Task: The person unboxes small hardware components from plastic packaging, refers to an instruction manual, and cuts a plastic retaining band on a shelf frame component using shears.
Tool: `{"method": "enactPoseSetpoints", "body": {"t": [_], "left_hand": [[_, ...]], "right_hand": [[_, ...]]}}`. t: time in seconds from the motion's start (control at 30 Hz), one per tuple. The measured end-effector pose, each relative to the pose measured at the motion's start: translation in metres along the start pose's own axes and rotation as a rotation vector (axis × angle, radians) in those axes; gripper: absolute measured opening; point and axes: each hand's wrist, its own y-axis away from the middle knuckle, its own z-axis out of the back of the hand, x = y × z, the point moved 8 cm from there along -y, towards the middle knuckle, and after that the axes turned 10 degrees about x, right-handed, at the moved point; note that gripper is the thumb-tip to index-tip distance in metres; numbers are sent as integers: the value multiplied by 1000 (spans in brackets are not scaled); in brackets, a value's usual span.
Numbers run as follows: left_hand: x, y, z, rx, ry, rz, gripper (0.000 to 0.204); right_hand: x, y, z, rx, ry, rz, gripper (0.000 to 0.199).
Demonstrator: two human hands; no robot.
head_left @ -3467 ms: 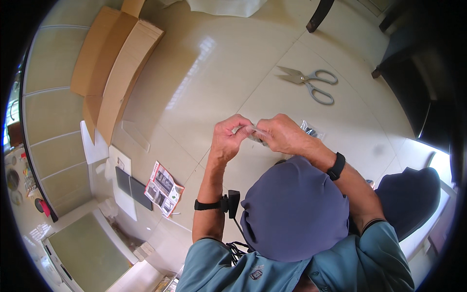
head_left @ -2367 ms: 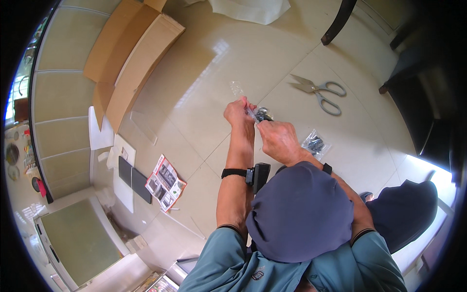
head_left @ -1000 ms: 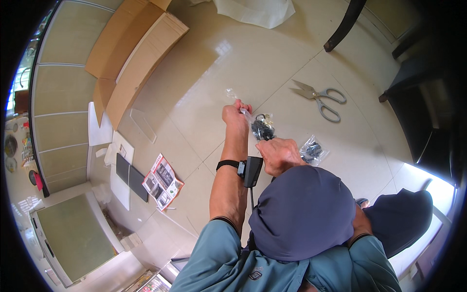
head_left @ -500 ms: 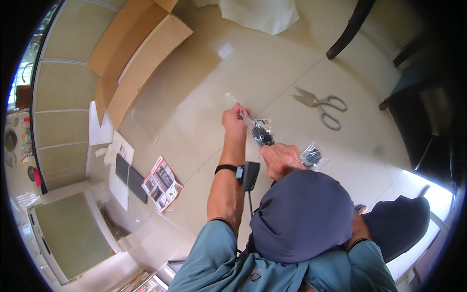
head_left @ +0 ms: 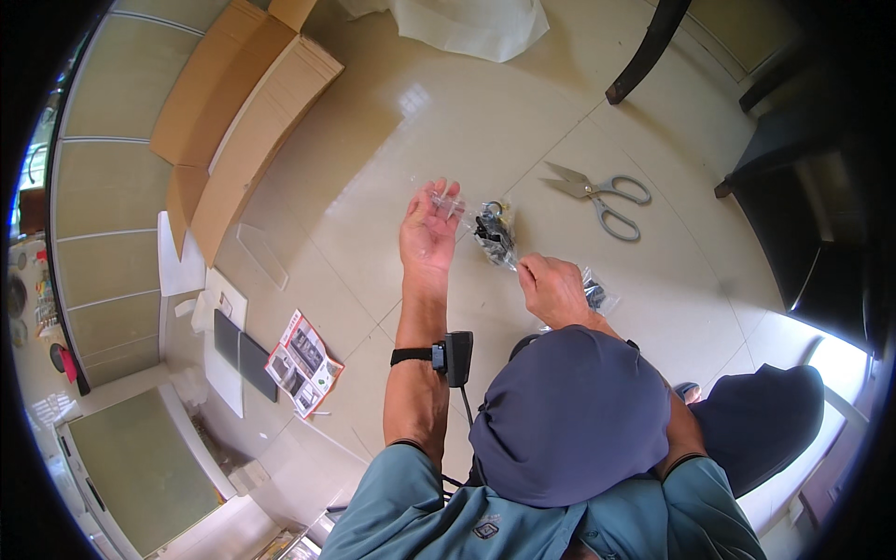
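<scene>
My left hand (head_left: 427, 231) is raised palm-up over the floor tiles, fingers spread, with a thin strip of clear plastic (head_left: 446, 200) lying across the fingertips. My right hand (head_left: 553, 287) pinches the lower end of a small clear plastic bag (head_left: 493, 233) that holds dark hardware parts; the bag hangs between the two hands. A second small clear bag with dark parts (head_left: 597, 293) lies on the floor just right of my right hand. Grey-handled scissors (head_left: 597, 194) lie on the tiles farther away.
An open cardboard box (head_left: 238, 112) lies flat at the upper left. A printed leaflet (head_left: 303, 362), a dark flat panel (head_left: 241, 353) and white foam pieces (head_left: 182, 266) sit at the left. White plastic wrap (head_left: 467, 23) and a dark furniture leg (head_left: 644, 51) are at the top.
My left hand has opened and turned palm-up, with a torn clear strip across its fingers. My right hand has drawn the bag of dark parts back toward me.
</scene>
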Motion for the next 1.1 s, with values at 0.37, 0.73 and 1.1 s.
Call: {"method": "enactPoseSetpoints", "body": {"t": [0.37, 0.73, 1.1], "left_hand": [[33, 35, -10, -318, -729, 303, 75], [64, 37, 2, -186, -687, 305, 45], [68, 37, -11, -275, -715, 126, 20]], "right_hand": [[-27, 1, -2, -23, -282, -221, 12], [-75, 10, -4, -168, -480, -485, 16], [-7, -13, 48, -249, 44, -50, 19]]}}
